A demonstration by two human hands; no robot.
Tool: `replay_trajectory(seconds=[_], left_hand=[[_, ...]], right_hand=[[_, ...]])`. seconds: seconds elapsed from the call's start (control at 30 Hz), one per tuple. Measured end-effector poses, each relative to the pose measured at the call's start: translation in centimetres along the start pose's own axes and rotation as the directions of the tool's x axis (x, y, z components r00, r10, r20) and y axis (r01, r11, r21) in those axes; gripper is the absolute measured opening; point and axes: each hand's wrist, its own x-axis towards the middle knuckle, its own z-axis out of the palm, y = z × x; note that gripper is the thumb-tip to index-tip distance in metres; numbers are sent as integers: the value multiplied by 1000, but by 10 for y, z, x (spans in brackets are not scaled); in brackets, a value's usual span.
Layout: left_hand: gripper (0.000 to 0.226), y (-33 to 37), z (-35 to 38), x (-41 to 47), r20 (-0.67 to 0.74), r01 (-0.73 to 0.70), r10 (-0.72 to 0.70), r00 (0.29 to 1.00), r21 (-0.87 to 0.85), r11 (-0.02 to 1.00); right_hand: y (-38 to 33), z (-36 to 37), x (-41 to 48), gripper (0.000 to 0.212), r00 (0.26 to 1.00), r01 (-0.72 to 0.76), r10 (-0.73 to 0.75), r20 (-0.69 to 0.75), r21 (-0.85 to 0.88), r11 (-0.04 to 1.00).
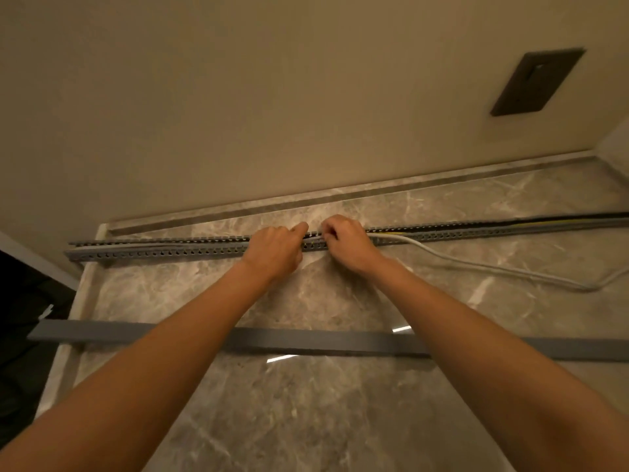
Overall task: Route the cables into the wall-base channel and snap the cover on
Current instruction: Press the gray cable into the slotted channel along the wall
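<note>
Both hands pinched at mid-channel point(170, 248), left hand point(275, 250) and right hand point(347, 241) apparently pressing cables point(442, 229) between slotted walls, exact hold hidden; white cable point(476, 267) loops out on floor point(323, 420), cover point(306, 340) waits nearby, likely for snapping later.

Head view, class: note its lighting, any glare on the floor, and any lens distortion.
Head view: warm, dim yellowish light; two bright glare patches on the polished marble floor beside the loose grey cover; wide-angle bending curves the slotted channel and tilts the dark wall plate; a black, underexposed area at the left edge; soft shadows beneath the left hand and right hand.
</note>
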Motion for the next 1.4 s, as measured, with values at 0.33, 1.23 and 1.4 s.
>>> replay_trajectory(seconds=[0.33, 1.23, 1.4], left_hand=[[29, 11, -5, 16, 93, 15, -28, 995, 142, 990], [27, 141, -34, 55, 89, 148, -137, 987, -143, 979], [28, 157, -41, 56, 116, 223, -211, 971, -107, 969]], right_hand=[[33, -26, -33, 31, 995, -42, 23, -97, -205, 978], [133, -113, -21, 23, 998, 40, -48, -45, -171, 985], [139, -121, -24, 19, 999, 44, -42, -19, 151, 988]])
